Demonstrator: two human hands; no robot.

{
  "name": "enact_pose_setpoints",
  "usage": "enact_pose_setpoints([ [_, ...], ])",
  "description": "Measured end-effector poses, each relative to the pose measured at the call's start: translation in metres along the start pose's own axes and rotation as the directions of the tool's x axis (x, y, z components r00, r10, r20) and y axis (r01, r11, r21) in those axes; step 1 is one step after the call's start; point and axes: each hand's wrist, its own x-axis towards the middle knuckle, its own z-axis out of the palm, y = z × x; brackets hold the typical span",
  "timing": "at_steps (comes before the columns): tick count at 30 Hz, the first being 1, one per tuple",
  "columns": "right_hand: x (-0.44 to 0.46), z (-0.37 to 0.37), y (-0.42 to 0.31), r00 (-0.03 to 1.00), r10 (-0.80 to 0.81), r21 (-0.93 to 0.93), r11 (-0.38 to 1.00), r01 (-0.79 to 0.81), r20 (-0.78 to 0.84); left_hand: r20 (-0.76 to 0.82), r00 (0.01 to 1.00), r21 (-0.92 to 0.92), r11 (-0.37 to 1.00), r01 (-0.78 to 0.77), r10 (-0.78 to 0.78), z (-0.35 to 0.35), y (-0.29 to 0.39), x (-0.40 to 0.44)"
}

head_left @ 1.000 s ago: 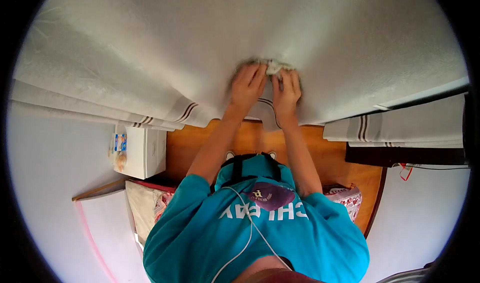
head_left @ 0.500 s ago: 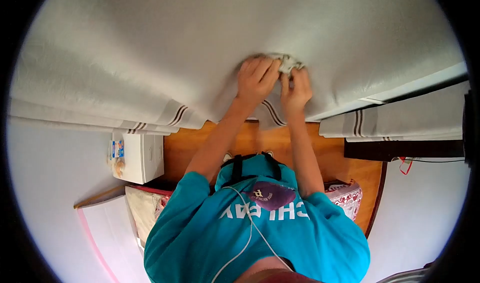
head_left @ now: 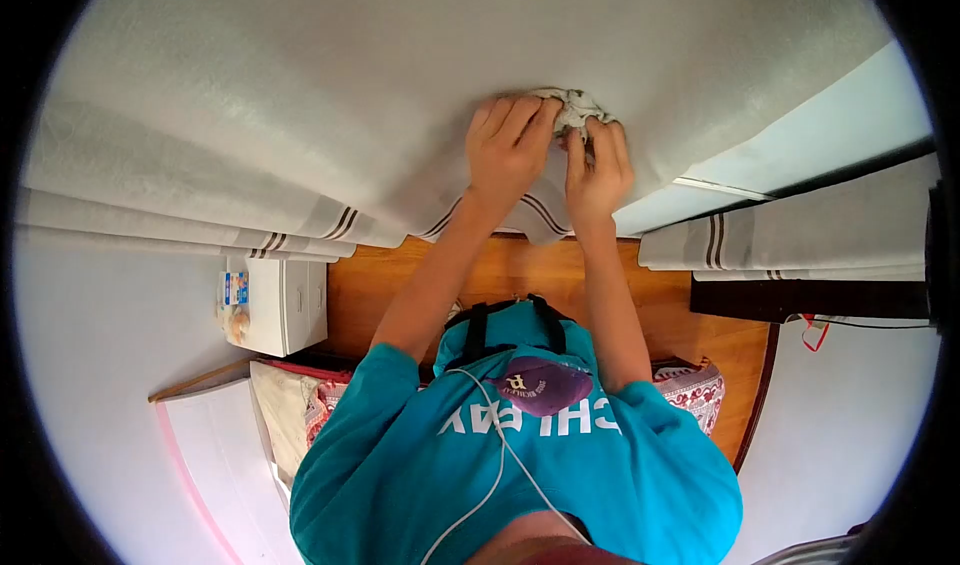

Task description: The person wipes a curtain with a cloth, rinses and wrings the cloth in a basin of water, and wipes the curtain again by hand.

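A crumpled whitish cloth bundle with dark creases sits at the upper middle, against a wide light grey curtain with dark stripes near its hem. Whether the bundle is a separate cloth or gathered curtain fabric, I cannot tell. My left hand has its fingers curled closed on the bundle's left side. On the lower right side, my right hand pinches it between thumb and bent fingers. Both arms stretch forward, and the fingertips are partly hidden in the folds.
A white cabinet stands at the left with a packet by it. At the right hangs another striped curtain above a dark ledge. Patterned fabric lies beside me, over a wooden floor.
Both hands have shifted slightly farther forward with the cloth bundle. The large curtain's right edge has swung inward, uncovering more of the pale surface behind it.
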Motion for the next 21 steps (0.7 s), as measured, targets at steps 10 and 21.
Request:
enact_pose_setpoints([
  [10,-0.074,0.005,0.079,0.956,0.12,0.026,0.991,-0.131,0.268,0.177,0.984,-0.019,1.0,-0.025,0.028,0.039,0.001,-0.097],
  [21,-0.031,-0.017,0.083,0.99,-0.04,0.065,0.997,0.031,0.132,0.043,0.997,-0.066,0.996,-0.055,0.058,0.059,0.023,-0.057],
])
